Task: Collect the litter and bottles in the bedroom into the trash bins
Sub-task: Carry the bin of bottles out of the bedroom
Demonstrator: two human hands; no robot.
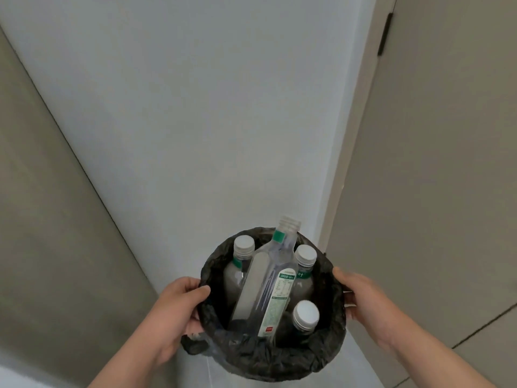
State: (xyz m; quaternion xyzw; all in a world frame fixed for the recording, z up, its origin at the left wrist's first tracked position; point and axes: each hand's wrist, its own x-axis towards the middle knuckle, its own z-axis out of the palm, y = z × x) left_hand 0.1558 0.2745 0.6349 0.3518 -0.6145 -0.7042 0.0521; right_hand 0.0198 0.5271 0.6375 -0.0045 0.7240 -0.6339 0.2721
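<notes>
While we look down, both hands clasp the black-lined trash bin (279,357) at its rim.
We note the left hand (173,312) with its thumb hooked over the edge and the right hand (361,301) curled round the opposite side. Inside stand three white-capped bottles (306,313) and one uncapped bottle (265,289), which leans with its neck above the rim.

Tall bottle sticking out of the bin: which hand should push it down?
Probably the right hand. It and the left hand grip the bin rim, but the tall bottle leans its uncapped neck toward the far right, nearer the right thumb. The left, thumb hooked over the rim, could steady the bin.
</notes>
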